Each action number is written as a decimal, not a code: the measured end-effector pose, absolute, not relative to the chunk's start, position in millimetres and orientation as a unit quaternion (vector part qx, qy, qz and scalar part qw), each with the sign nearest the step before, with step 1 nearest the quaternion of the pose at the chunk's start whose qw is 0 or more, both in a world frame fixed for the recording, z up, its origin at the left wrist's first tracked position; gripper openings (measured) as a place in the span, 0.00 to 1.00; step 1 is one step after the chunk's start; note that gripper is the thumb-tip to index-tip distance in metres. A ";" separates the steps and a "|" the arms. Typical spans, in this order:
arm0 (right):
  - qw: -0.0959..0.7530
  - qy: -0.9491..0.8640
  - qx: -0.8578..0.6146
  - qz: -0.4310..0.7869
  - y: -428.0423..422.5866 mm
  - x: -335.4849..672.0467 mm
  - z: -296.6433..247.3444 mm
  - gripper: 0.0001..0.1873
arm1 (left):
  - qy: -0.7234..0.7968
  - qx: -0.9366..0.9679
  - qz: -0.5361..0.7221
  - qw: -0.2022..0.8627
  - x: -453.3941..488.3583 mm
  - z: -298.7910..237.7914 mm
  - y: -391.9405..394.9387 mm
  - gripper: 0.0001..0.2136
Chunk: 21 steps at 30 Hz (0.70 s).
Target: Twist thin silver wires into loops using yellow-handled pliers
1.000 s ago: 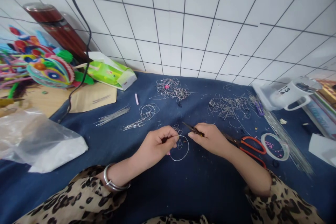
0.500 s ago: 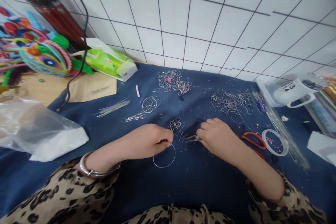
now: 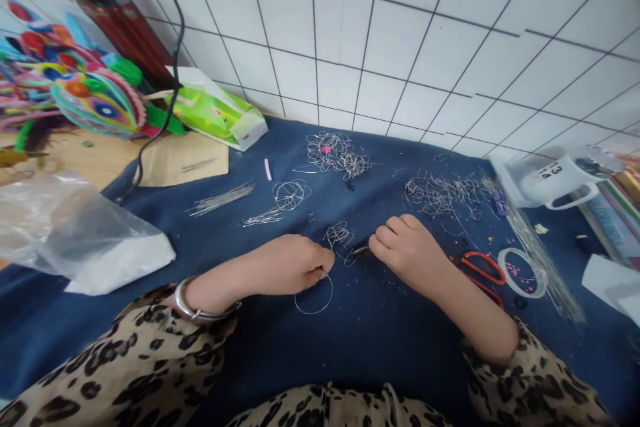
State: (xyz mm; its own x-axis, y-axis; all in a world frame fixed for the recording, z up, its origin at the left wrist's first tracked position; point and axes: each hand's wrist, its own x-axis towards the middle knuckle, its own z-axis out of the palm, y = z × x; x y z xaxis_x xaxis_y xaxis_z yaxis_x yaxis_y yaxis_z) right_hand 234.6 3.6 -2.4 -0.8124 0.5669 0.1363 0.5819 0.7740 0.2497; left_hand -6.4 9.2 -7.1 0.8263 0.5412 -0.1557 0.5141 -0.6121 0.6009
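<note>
My left hand (image 3: pixel 295 265) is closed, pinching a thin silvery wire (image 3: pixel 314 313) bent into a round loop that hangs below the fingers. My right hand (image 3: pixel 407 250) is wrapped round a pair of pliers (image 3: pixel 359 251), whose dark jaws point left toward the wire. The handles are hidden in the palm. Between the hands lies a small tangle of wire (image 3: pixel 337 233), with a curved end near the pliers' tips. Whether the jaws grip that end, I cannot tell.
Behind lie straight wires (image 3: pixel 225 199), a wire ring (image 3: pixel 291 195) and larger wire tangles (image 3: pixel 443 193). Orange-handled scissors (image 3: pixel 483 267) and a round dish (image 3: pixel 523 273) of pink beads are right. A plastic bag (image 3: pixel 120 260) lies left; a white mug (image 3: pixel 563 180) stands back right.
The pliers in my right hand have shifted slightly left and up and turned, their jaws now darker. My left hand keeps its pinch on the wire loop. The whole view has shifted a little.
</note>
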 end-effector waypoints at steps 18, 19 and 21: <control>0.048 -0.952 -0.271 -0.134 5.0 233.3 -13.0 0.11 | 0.305 0.898 0.011 0.318 -4.3 -9.3 8.3 0.07; 0.050 -0.951 -0.278 -0.130 5.5 234.2 -13.4 0.11 | 0.310 0.892 0.020 0.329 -4.2 -9.2 8.4 0.07; 0.055 -0.945 -0.301 -0.119 6.6 236.3 -15.1 0.10 | 0.328 0.874 0.044 0.356 -4.1 -8.5 9.0 0.07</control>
State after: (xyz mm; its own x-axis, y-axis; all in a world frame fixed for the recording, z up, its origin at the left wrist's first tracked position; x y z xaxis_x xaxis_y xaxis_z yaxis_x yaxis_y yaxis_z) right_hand 236.3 6.6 -15.1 -0.8127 0.5555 0.1758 0.5818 0.7902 0.1925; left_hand -4.1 9.0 -8.5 0.7816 0.6038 -0.1565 0.5415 -0.5322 0.6508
